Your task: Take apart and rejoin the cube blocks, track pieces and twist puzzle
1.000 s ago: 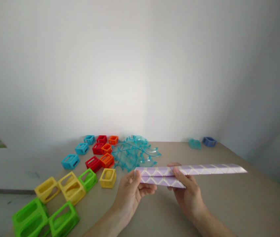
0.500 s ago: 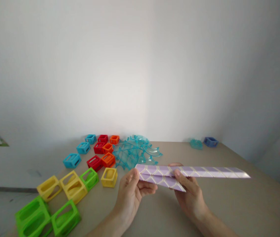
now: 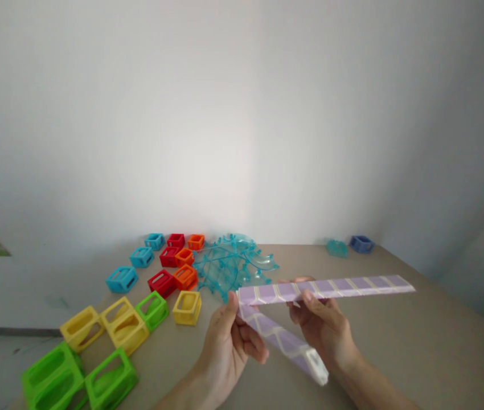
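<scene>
Both hands hold a lilac twisty snake puzzle (image 3: 355, 287) with pale cream seams, raised above the table. It is bent into a V: a long straight arm runs to the right, and a shorter arm slants down toward me, its pale end facing me. At the bend, my left hand (image 3: 236, 341) pinches the puzzle between thumb and fingers. My right hand (image 3: 323, 322) is closed around the middle of the long arm, thumb on the near side and fingertips showing behind. The short arm's end hangs in front of my right wrist.
Colourful hollow blocks stand on the left of the table (image 3: 396, 330), among them a yellow block (image 3: 187, 308) and a green block (image 3: 111, 378). Translucent teal pieces (image 3: 229, 262) lie behind my hands. Far right are a blue block (image 3: 361, 244) and a small teal piece (image 3: 336, 247). A wall rises behind.
The puzzle's short arm has swung down and toward me, away from the long arm, widening the bend. The long arm's right end has risen slightly. Both hands keep their grip.
</scene>
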